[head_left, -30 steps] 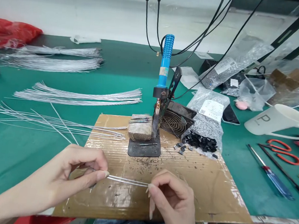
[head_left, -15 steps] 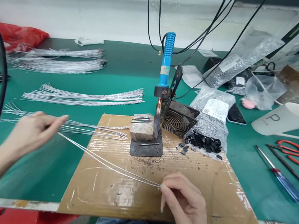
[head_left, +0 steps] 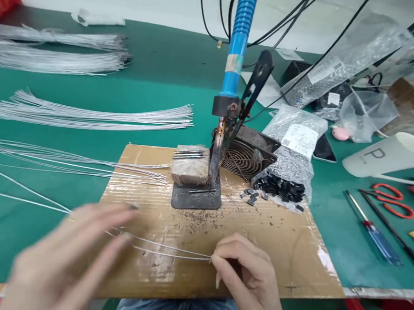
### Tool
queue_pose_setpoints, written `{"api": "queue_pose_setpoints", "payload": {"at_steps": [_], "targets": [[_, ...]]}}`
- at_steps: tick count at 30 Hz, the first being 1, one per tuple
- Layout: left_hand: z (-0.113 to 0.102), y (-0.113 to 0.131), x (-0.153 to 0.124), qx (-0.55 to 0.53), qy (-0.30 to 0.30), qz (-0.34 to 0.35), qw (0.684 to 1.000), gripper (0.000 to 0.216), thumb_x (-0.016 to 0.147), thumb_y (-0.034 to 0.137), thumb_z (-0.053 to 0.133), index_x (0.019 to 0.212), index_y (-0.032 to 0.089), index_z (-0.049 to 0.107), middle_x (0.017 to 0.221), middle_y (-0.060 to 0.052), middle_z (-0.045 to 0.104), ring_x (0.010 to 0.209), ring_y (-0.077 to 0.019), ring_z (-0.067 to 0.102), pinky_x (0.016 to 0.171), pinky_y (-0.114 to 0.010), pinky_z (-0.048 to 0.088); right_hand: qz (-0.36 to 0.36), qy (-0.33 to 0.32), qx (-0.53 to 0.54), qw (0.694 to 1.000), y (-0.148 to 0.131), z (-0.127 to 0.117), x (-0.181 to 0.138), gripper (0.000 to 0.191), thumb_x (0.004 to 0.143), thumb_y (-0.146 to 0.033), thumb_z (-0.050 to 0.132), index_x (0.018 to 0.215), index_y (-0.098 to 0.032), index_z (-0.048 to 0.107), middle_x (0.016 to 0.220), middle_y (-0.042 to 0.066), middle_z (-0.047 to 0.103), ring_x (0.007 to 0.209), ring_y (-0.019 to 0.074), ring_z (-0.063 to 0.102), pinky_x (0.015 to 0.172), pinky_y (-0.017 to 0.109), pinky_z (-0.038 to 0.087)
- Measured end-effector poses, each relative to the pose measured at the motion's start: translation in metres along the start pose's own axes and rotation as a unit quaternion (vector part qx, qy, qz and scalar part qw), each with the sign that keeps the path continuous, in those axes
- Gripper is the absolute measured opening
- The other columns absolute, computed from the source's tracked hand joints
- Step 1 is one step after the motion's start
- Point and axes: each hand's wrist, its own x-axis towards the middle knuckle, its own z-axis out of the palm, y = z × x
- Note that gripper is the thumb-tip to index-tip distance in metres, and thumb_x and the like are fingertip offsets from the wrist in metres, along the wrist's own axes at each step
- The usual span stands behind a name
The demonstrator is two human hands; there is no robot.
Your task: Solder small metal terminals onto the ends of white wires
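My right hand (head_left: 244, 272) pinches the near ends of thin silver wires (head_left: 171, 250) that lie across the brown cardboard sheet (head_left: 292, 257) and run off to the left. My left hand (head_left: 66, 254) is blurred by motion over the cardboard's near left corner, fingers stretched out above the wires, holding nothing that I can make out. Behind them a blue-handled soldering iron (head_left: 239, 47) stands in its black stand (head_left: 196, 197) beside a brown block (head_left: 189, 170).
Bundles of silver wires (head_left: 88, 117) lie on the green table at left and back left. A small fan (head_left: 245, 160), a bag of black parts (head_left: 283, 187), a white mug (head_left: 389, 162), red scissors (head_left: 390, 200) and a blue screwdriver (head_left: 376, 233) sit at right.
My left hand let the wires slide out leftward, then swept back toward the cardboard's near left corner. My right hand kept its pinch on the wire ends. The view moved closer.
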Motion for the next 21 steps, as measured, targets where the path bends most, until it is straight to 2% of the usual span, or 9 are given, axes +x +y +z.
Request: {"api": "queue_pose_setpoints", "payload": {"at_steps": [2,3,6,8,10,13,16,21], "targets": [[0.027,0.038,-0.002,-0.014,-0.078,0.051,0.996,0.046,0.096,0.019,0.065,0.142,0.025,0.061,0.140,-0.005,0.066,0.128,-0.0208,0.062,0.112,-0.028,0.045,-0.001,-0.002,-0.009,1.000,-0.001,0.002,0.002,0.020,0.102,-0.023,0.062,0.082,-0.022,0.068,0.076,0.000,0.061,0.070,0.0151,0.058,0.064,0.028,0.040],[0.038,0.053,0.000,-0.019,-0.091,0.065,0.994,0.047,0.096,0.019,0.064,0.143,0.022,0.058,0.137,-0.006,0.068,0.125,-0.0198,0.064,0.109,-0.026,0.047,-0.004,-0.007,-0.015,1.000,-0.002,0.003,0.002,0.019,0.102,-0.023,0.062,0.083,-0.022,0.068,0.077,0.000,0.061,0.070,0.0147,0.058,0.064,0.028,0.040],[0.060,0.080,0.013,-0.074,-0.083,0.045,0.993,0.030,0.097,0.011,0.055,0.125,0.021,0.062,0.105,-0.003,0.075,0.098,-0.0149,0.073,0.097,-0.023,0.053,-0.015,-0.008,-0.038,0.999,-0.003,0.004,0.005,0.017,0.102,-0.020,0.062,0.086,-0.022,0.068,0.081,0.000,0.062,0.073,0.0140,0.060,0.066,0.027,0.042],[0.066,0.084,0.020,-0.130,-0.100,0.015,0.986,0.020,0.097,0.009,0.052,0.108,0.024,0.061,0.089,0.002,0.073,0.080,-0.0127,0.072,0.084,-0.023,0.054,-0.013,0.006,-0.047,0.999,-0.004,0.004,0.005,0.018,0.102,-0.020,0.062,0.085,-0.021,0.067,0.082,0.000,0.063,0.075,0.0141,0.061,0.067,0.026,0.043],[0.068,0.083,0.024,-0.175,-0.136,-0.033,0.975,0.013,0.100,0.014,0.053,0.097,0.025,0.060,0.080,0.004,0.069,0.069,-0.0125,0.066,0.071,-0.023,0.051,-0.006,0.022,-0.044,0.999,-0.004,0.005,0.005,0.020,0.102,-0.021,0.061,0.083,-0.021,0.067,0.081,0.000,0.062,0.073,0.0137,0.060,0.065,0.026,0.041],[0.070,0.078,0.024,-0.233,-0.193,-0.123,0.945,0.021,0.104,0.029,0.052,0.087,0.024,0.063,0.068,0.004,0.061,0.061,-0.0134,0.055,0.056,-0.023,0.043,0.004,0.045,-0.035,0.998,-0.004,0.009,0.003,0.023,0.102,-0.024,0.061,0.080,-0.021,0.065,0.078,0.000,0.060,0.069,0.0135,0.057,0.063,0.027,0.039],[0.071,0.077,0.024,-0.301,-0.216,-0.196,0.908,0.029,0.104,0.039,0.053,0.083,0.024,0.065,0.065,0.004,0.052,0.058,-0.0130,0.048,0.053,-0.023,0.037,0.019,0.070,-0.012,0.997,-0.003,0.014,0.000,0.027,0.103,-0.028,0.062,0.077,-0.021,0.065,0.073,-0.001,0.057,0.066,0.0135,0.054,0.060,0.028,0.036],[0.072,0.081,0.028,-0.378,-0.203,-0.293,0.854,0.034,0.099,0.049,0.059,0.078,0.022,0.066,0.064,0.003,0.051,0.060,-0.0133,0.044,0.056,-0.024,0.033,0.089,0.146,0.109,0.979,-0.003,0.014,0.000,0.028,0.104,-0.034,0.063,0.079,-0.021,0.067,0.072,-0.003,0.055,0.055,0.0087,0.055,0.054,0.023,0.041]]}}
